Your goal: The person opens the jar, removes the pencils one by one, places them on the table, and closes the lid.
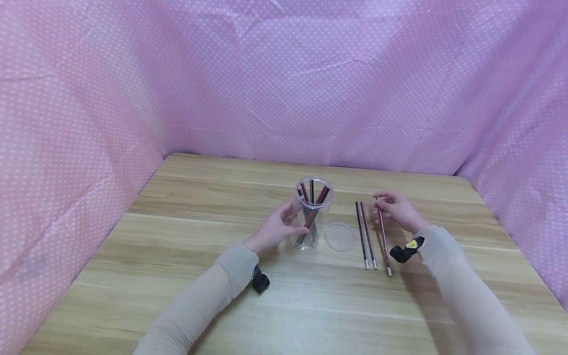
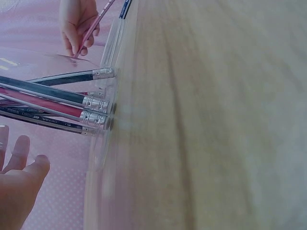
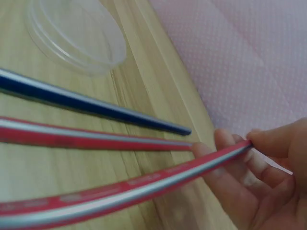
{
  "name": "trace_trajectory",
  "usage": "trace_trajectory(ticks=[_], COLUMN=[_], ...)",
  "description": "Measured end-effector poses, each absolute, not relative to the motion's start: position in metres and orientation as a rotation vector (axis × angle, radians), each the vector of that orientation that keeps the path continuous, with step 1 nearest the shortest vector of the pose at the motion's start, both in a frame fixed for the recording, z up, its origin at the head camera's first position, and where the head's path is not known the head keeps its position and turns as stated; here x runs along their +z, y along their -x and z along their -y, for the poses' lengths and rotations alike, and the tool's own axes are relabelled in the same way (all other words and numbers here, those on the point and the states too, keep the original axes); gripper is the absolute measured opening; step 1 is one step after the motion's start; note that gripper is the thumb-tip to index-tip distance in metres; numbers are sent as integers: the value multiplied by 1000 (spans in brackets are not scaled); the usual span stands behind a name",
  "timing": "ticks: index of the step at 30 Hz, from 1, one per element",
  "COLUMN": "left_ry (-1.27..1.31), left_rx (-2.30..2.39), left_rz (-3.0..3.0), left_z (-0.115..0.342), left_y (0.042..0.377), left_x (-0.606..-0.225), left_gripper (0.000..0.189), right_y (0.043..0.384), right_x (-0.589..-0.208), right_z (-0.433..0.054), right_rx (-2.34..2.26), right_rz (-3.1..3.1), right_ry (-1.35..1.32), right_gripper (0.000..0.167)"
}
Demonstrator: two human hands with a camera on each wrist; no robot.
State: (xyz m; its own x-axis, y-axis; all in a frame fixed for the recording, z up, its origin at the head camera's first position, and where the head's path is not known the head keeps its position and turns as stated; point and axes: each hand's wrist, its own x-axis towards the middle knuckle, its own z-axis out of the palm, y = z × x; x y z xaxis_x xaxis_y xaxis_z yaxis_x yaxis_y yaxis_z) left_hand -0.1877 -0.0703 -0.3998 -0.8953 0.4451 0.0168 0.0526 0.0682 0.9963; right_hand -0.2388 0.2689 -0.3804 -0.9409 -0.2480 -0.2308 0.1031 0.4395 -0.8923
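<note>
From my remote station I am seeing the left hand gripping a clear jar round its side, the thumb lying across the near face and the fingers curving behind. The jar is standing upright on the wooden table, and inside it a bunch of dark and red pencils is leaning at crossing angles, with the metal-banded eraser ends pointing down at the bottom. Over to the right, the right hand is pinching a red pencil by its far end between thumb and fingers, and the eraser end is pointing back toward me; I cannot tell whether that end is touching the wood. Just beside it, a dark blue pencil and a second red pencil are lying nearly side by side, the red one closer to the right hand. A clear round lid is lying flat between the jar and those loose pencils. Both arms are wearing pale sleeves, and a pink curtain with white dots is hanging behind the table and along its sides.
</note>
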Motion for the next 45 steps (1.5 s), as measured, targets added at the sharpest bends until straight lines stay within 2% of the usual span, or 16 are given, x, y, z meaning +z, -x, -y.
trace_trajectory(ticks=[17,33,45], left_ry=[-506,-504,-510], left_rx=[1901,1901,1903], left_rz=[-2066,-2071,-2064], left_z=[69,70,71], left_y=[189,190,191], left_x=[-401,-401,-402], left_gripper=[89,89,89], right_y=[251,264,268], right_x=[-395,-402,-405], right_z=[-282,-267,-257], right_rx=[-1498,-1270,-1114], right_rz=[-2220,-2451,-2593], right_ry=[182,63,80], right_gripper=[52,44,38])
